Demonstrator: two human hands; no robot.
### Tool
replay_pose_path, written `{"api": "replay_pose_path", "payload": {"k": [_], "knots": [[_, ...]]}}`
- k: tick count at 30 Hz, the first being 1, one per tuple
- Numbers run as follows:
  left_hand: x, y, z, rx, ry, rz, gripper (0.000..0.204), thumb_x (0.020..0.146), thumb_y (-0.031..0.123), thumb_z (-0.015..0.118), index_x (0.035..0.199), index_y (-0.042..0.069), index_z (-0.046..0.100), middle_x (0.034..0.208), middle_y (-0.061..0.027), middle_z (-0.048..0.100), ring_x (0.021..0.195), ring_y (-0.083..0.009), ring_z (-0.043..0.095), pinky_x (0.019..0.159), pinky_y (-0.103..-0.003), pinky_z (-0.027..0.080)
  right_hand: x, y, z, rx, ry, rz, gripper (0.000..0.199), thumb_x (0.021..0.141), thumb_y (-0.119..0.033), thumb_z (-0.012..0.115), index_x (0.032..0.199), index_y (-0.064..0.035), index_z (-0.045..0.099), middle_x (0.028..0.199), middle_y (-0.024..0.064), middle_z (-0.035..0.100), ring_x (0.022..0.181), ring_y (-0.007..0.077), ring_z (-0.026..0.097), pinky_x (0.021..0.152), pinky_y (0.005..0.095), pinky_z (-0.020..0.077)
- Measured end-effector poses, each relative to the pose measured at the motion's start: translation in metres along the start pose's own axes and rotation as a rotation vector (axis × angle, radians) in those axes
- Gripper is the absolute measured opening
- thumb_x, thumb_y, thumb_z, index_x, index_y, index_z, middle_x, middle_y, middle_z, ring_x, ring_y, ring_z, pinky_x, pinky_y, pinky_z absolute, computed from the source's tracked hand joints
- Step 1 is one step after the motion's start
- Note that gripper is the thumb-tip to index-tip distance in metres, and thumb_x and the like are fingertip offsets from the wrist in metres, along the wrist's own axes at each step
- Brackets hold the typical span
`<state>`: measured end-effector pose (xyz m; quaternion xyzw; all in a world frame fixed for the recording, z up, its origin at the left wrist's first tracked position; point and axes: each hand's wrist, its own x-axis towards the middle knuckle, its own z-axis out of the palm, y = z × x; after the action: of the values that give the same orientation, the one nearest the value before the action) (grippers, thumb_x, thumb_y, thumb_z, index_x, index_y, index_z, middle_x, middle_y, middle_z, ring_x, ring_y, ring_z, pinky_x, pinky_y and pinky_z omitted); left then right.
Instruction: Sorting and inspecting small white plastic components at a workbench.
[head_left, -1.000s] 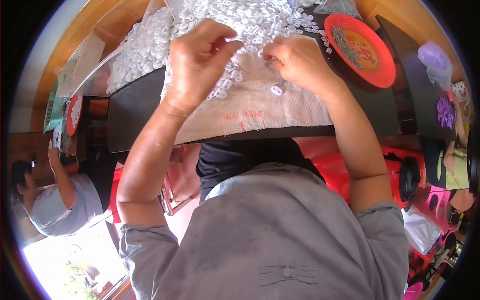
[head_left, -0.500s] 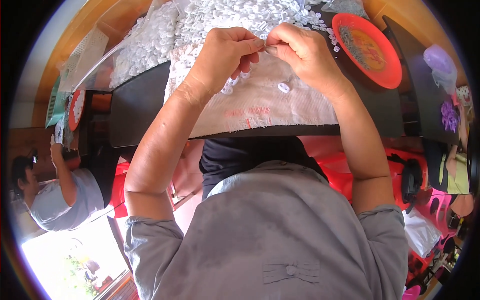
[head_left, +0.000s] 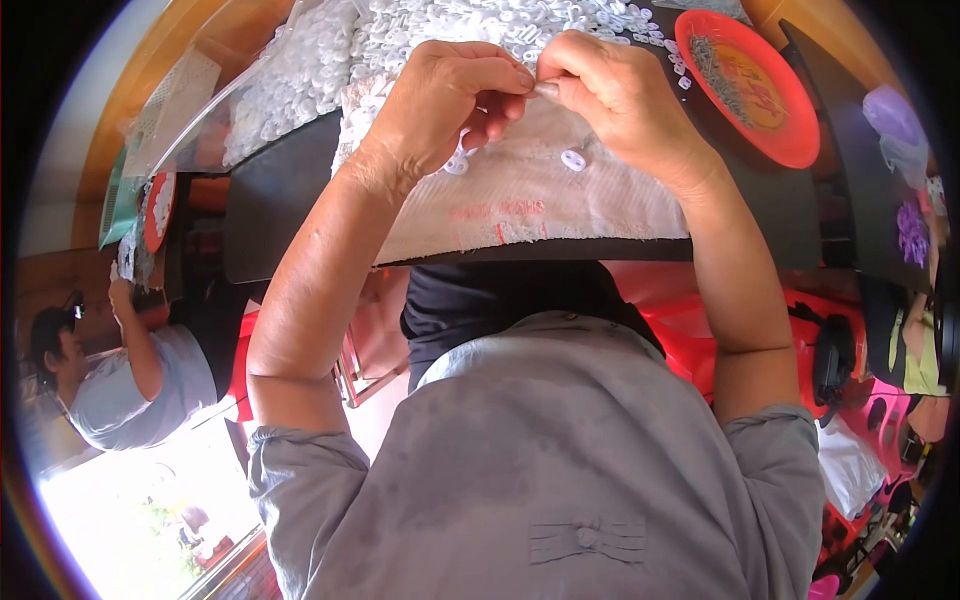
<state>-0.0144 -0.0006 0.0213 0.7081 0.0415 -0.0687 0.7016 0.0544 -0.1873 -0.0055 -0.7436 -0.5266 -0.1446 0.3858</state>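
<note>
My left hand (head_left: pixel 430 105) and my right hand (head_left: pixel 625 115) meet fingertip to fingertip over a pale woven cloth (head_left: pixel 610 205). Both are closed in a pinch, thumb against forefinger; whatever lies between the tips is too small and covered to make out. Under my left palm a few small white oval plastic pieces (head_left: pixel 457 162) partly show. Another white oval piece with two holes (head_left: pixel 573 160) lies on the cloth, just left of my right wrist. Beyond my hands spreads a big heap of similar white pieces (head_left: pixel 420 28).
A red plate (head_left: pixel 806 145) holding thin grey metal bits (head_left: pixel 712 75) stands right of the cloth on the dark table (head_left: pixel 285 200). Clear plastic sheeting (head_left: pixel 205 125) lies at the left. One co-worker (head_left: pixel 150 385) sits at the left; part of another person (head_left: pixel 920 350) shows at the right.
The view has shifted slightly. My fingertips remain pinched together, and my left hand now hides more of the white pieces beneath it.
</note>
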Motion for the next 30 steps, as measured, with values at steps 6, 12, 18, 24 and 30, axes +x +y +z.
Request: {"api": "replay_pose_path", "payload": {"k": [6,12,18,24,30], "knots": [[-0.005,0.013,0.003,-0.072,0.052,0.031,0.013,0.082,0.008,0.063,0.075,-0.003,0.066,0.065,-0.0083,0.06,0.051,-0.0119,0.053,0.04,-0.024,0.035,0.005,-0.011,0.0,0.135,0.149,-0.018,0.013,0.081,0.006,0.063,0.092,0.0026,0.061,0.077,0.0045,0.061,0.066,0.0123,0.057,0.06,0.0243,0.0445],[-0.006,0.017,-0.001,-0.012,0.054,0.076,0.014,0.081,0.009,0.065,0.074,-0.003,0.067,0.065,-0.0074,0.059,0.052,-0.0125,0.053,0.043,-0.026,0.039,0.004,-0.013,0.001,0.217,0.183,0.094,0.007,0.085,0.004,0.064,0.091,0.0013,0.063,0.077,0.0006,0.062,0.068,0.0065,0.055,0.06,0.022,0.0442],[0.011,-0.033,-0.025,1.132,0.285,0.683,0.009,0.075,0.015,0.068,0.076,0.006,0.067,0.081,-0.0089,0.062,0.073,-0.0286,0.064,0.065,-0.04,0.053,0.001,0.001,0.006,0.356,0.217,0.2,0.006,0.087,0.002,0.063,0.093,0.001,0.065,0.08,-0.002,0.063,0.073,0.0047,0.057,0.067,0.0203,0.047],[0.017,-0.041,-0.021,1.424,0.213,0.748,0.01,0.079,0.013,0.067,0.082,0.006,0.062,0.081,-0.0075,0.056,0.081,-0.027,0.062,0.067,-0.039,0.053,0.002,-0.007,0.008,0.403,0.123,0.25,0.007,0.086,0.001,0.065,0.092,0.0005,0.066,0.08,-0.0012,0.064,0.073,0.0044,0.056,0.066,0.0203,0.0464],[0.009,-0.042,-0.032,1.425,0.174,0.785,0.011,0.077,0.012,0.067,0.08,0.005,0.06,0.083,-0.0082,0.058,0.083,-0.0279,0.062,0.067,-0.04,0.054,0.02,-0.032,-0.018,0.491,0.024,0.389,0.006,0.087,-0.006,0.067,0.091,-0.0018,0.067,0.079,-0.0004,0.064,0.067,0.0049,0.056,0.059,0.0194,0.0416]]}}
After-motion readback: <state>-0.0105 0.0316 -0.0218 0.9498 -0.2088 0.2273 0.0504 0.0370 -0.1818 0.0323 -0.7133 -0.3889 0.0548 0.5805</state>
